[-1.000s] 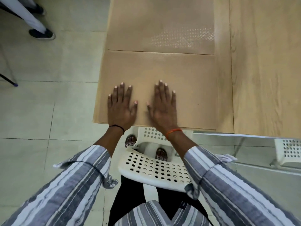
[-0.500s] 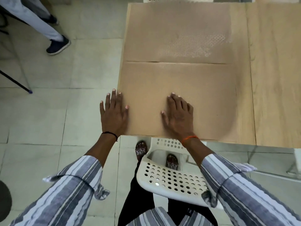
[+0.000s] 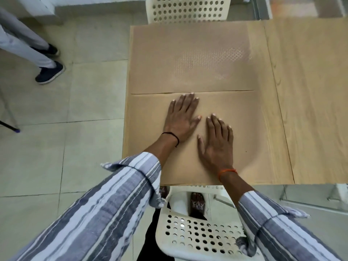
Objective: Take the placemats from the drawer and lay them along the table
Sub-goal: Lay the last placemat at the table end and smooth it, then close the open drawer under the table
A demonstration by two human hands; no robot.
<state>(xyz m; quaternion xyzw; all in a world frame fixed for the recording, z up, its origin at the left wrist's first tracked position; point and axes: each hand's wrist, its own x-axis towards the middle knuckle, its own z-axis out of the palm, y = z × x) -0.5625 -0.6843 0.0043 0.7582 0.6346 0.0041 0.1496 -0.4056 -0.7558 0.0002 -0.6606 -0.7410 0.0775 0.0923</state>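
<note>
Both hands flat, fingers spread, palms down on near placemat at desk end; left hand ahead of right hand. Second placemat lies beyond, edges touching

I see a white perforated chair at the near edge and another at the far end, while a bystander's dark shoes rest on the pale tiled floor, far left.
</note>
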